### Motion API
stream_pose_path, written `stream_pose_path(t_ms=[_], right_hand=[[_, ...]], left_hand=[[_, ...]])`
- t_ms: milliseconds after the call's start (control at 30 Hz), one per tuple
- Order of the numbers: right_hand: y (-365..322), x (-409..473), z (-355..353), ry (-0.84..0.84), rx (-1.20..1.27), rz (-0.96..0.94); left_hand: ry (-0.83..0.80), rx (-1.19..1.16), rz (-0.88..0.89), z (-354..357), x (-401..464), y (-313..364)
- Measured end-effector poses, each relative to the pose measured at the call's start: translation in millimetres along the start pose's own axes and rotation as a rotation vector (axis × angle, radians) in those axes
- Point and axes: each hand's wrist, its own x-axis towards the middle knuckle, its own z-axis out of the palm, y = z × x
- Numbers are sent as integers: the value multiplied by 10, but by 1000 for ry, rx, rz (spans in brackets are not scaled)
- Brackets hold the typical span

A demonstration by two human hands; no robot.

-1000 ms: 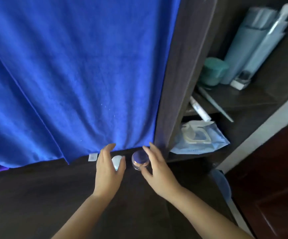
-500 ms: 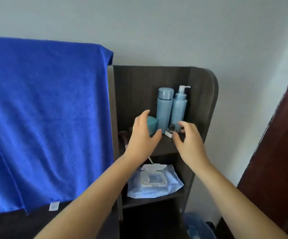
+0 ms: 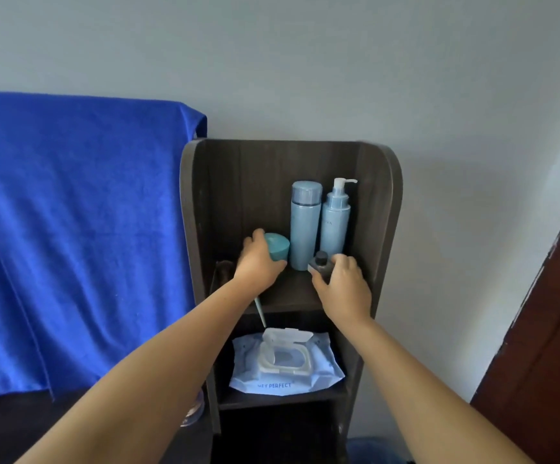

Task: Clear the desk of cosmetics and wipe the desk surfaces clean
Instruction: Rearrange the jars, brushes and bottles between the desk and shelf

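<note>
My left hand (image 3: 257, 261) is curled around a teal jar (image 3: 277, 246) on the upper shelf of a dark wooden shelf unit (image 3: 384, 209). My right hand (image 3: 342, 287) grips a small square bottle with a dark cap (image 3: 319, 261) on the same shelf. Behind them stand a tall pale blue bottle (image 3: 305, 226) and a pale blue pump bottle (image 3: 336, 222), both upright. A small clear jar (image 3: 194, 411) sits on the dark desk (image 3: 0, 430), mostly hidden by my left forearm.
A blue pack of wet wipes (image 3: 287, 365) with its lid flipped up lies on the lower shelf. A thin teal stick (image 3: 259, 311) pokes over the upper shelf's edge. A blue towel (image 3: 70, 229) hangs to the left. A dark red door (image 3: 556, 329) is at the right.
My hands left the small jars on the desk and rose to the upper shelf. They have since closed, the left on the teal jar, the right on the small bottle.
</note>
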Motion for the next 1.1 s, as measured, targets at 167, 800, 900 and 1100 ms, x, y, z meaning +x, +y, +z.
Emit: stream_pose_path(t_ms=[167, 800, 900, 1100], right_hand=[[-18, -318, -275, 59, 271, -74], [-879, -2664, 1850, -547, 251, 132], [-903, -2769, 2261, -560, 187, 174], [-1026, -2844, 2659, -512, 59, 125]], left_hand=[[95, -213, 158, -321, -467, 41], [-144, -183, -254, -514, -1878, -3310], [-163, -167, -257, -330, -1870, -3659], [-175, -136, -196, -191, -1814, -3981]])
